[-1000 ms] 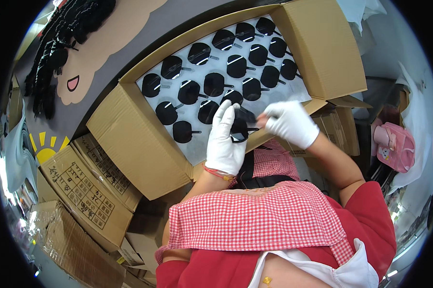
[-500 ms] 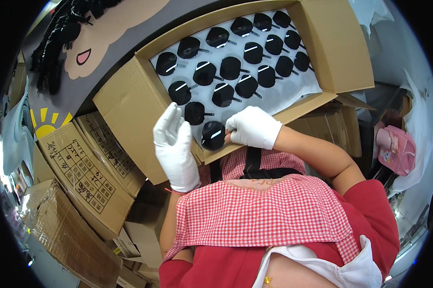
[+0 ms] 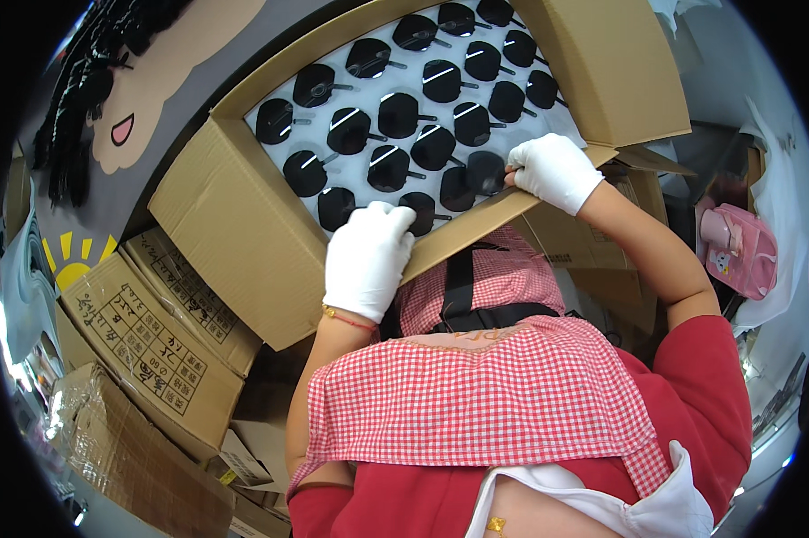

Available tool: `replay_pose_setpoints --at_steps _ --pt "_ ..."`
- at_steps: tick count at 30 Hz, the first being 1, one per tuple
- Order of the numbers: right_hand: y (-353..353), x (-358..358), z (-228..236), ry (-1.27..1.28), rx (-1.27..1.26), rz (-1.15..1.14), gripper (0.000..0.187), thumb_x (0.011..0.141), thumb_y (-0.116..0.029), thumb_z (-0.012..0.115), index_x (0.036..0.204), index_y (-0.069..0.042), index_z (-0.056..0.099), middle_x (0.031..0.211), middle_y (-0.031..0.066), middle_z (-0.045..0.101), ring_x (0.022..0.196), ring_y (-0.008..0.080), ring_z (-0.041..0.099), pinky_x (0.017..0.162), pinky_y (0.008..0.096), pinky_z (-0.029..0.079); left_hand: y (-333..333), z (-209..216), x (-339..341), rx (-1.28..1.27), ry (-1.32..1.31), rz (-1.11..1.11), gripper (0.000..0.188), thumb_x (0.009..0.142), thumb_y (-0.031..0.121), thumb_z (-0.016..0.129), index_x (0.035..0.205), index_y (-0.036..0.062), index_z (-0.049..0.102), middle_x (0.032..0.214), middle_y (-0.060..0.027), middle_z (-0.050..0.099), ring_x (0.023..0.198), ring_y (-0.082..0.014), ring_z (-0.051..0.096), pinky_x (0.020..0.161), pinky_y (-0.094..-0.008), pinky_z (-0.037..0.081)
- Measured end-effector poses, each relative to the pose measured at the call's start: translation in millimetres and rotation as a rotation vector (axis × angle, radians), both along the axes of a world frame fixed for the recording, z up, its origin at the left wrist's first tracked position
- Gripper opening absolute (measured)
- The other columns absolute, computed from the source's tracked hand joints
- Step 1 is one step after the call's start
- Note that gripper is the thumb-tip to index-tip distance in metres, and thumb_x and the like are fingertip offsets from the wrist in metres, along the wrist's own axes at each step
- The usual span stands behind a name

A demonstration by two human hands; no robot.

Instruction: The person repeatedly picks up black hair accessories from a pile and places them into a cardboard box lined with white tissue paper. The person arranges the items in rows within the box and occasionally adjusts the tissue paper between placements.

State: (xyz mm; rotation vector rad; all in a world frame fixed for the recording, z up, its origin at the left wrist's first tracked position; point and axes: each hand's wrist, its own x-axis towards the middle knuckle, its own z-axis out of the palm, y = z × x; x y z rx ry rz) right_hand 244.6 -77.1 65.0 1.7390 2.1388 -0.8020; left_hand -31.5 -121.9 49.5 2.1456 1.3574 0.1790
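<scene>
Rows of glossy black lens-like discs [image 3: 398, 115], each with a thin tab, lie on a white sheet [image 3: 561, 134] in a cardboard box [image 3: 216, 229]. My white-gloved right hand [image 3: 557, 172] is at the box's near right wall, pinching the tab of one dark disc [image 3: 487, 172]. That disc partly overlaps another disc [image 3: 456, 190] to its left. At the near left corner, my white-gloved left hand [image 3: 368, 255] has its fingers curled inward. They touch or nearly touch the edge of a disc [image 3: 419, 212]; what is under the fingertips is hidden.
Closed cartons [image 3: 167, 341] with handwritten labels stand at left, a taped carton [image 3: 135, 457] below them. Another carton [image 3: 592, 229] lies beyond the box's near right side. A pink bag [image 3: 740, 251] hangs far right. A grey printed panel with a cartoon face [image 3: 153, 99] runs behind the box.
My right hand has moved right along the near wall, a disc in its fingers. My left hand went from stretched to curled and moved right. More discs now lie along the near edge.
</scene>
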Motion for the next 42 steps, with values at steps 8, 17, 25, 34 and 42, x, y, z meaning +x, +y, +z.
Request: replay_pose_setpoints --at_steps 8,17,25,34,42 --pt "25.5 51.4 6.4 -0.034 -0.045 0.165 0.009 0.078 -0.019 0.068 0.082 -0.011 0.071 0.081 0.0114 0.07 0.08 0.0301 0.068 0.072 0.0394 0.053 29.9 -8.2 56.1 0.138 -0.063 -0.434 0.029 0.079 0.009 0.062 0.108 0.0097 0.063 0.102 -0.0088 0.062 0.088 -0.0268 0.063 0.075 -0.0354 0.053" --pt "47.8 82.3 -16.8 -0.448 -0.068 0.6 0.018 0.077 -0.009 0.06 0.084 -0.001 0.074 0.085 0.0209 0.071 0.082 0.0349 0.071 0.072 0.043 0.056 41.9 -21.3 96.8 0.074 0.037 -0.523 0.012 0.084 0.013 0.055 0.087 0.008 0.065 0.091 -0.0112 0.061 0.087 -0.0279 0.063 0.074 -0.0382 0.053" --pt "167.5 -18.0 67.4 0.222 0.133 0.543 0.013 0.079 -0.022 0.068 0.082 -0.009 0.07 0.081 0.0124 0.069 0.078 0.0324 0.067 0.073 0.041 0.053 112.6 26.6 29.2 0.356 -0.373 -0.115 0.027 0.076 0.009 0.067 0.103 0.0063 0.066 0.104 -0.0125 0.064 0.098 -0.0337 0.062 0.085 -0.0415 0.051" --pt "298.7 -243.7 95.9 0.403 0.852 0.601 0.029 0.08 -0.021 0.068 0.104 -0.004 0.067 0.1 0.0156 0.067 0.097 0.0315 0.064 0.085 0.0407 0.05 240.6 22.3 -110.2 0.619 -0.281 0.818 0.079 0.074 0.015 0.078 0.138 -0.008 0.036 0.133 -0.0296 0.049 0.121 -0.0423 0.05 0.105 -0.0436 0.041" --pt "351.6 -323.4 96.9 -0.239 0.819 0.776 0.023 0.077 -0.01 0.066 0.1 -0.006 0.065 0.094 0.0139 0.071 0.088 0.0272 0.068 0.077 0.0372 0.048 286.1 2.7 -143.7 0.446 -0.509 0.968 0.078 0.076 0.014 0.073 0.143 -0.0019 0.035 0.132 -0.0284 0.052 0.122 -0.0386 0.053 0.105 -0.0414 0.043"
